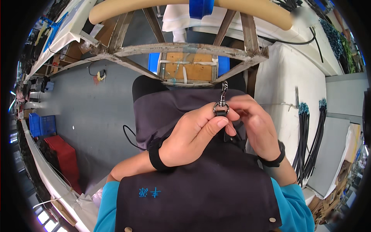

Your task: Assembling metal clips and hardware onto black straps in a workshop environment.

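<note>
Over my lap, my left hand (187, 135) pinches a short loop of black strap (220, 113) between thumb and forefinger. The strap passes through the round end ring of a shiny dark metal swivel snap hook (223, 92), which points up and away from me. Close on the right, my right hand (258, 125) has its fingers bent inward beside the left fingertips and slightly blurred. Whatever its fingers hold is hidden. The rest of the strap below the hands cannot be made out against my dark apron (201, 193).
A worn metal frame (185, 48) with a padded tan tube (247, 7) stands ahead. Bundles of black straps (303, 139) lie on the white-covered table (286, 89) at right. Blue crates (42, 124) and a red box (63, 160) sit left on the grey floor (96, 127).
</note>
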A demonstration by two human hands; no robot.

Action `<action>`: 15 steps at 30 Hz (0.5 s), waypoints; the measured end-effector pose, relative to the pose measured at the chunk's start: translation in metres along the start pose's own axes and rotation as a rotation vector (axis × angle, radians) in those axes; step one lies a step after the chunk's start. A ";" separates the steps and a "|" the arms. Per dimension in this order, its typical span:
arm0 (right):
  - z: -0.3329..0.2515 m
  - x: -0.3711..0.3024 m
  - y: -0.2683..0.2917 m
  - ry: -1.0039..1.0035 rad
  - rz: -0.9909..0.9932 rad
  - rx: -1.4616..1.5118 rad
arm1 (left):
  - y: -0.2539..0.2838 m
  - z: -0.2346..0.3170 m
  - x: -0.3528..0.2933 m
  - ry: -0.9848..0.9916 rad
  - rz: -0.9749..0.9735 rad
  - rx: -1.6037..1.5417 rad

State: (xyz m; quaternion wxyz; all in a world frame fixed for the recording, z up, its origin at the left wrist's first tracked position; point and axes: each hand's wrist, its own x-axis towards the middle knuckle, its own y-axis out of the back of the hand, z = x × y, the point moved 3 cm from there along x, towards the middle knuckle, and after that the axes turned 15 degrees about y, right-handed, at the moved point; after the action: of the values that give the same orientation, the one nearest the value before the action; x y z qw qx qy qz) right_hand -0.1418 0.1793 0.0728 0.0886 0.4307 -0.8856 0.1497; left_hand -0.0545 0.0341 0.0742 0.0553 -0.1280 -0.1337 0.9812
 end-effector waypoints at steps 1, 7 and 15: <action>-0.001 0.005 -0.008 -0.047 -0.049 0.045 | 0.000 -0.002 -0.001 -0.057 0.036 0.024; 0.005 0.013 -0.030 -0.167 -0.026 0.069 | -0.001 -0.015 -0.012 -0.031 0.131 0.015; 0.012 0.009 -0.033 -0.199 0.095 0.184 | 0.017 -0.030 -0.019 -0.004 0.081 0.528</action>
State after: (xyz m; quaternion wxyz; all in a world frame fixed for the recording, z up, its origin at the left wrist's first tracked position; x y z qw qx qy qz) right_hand -0.1216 0.1496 0.0700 -0.0466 0.4072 -0.8919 0.1911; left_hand -0.0294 0.0224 0.0463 0.0470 -0.1124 0.1320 0.9837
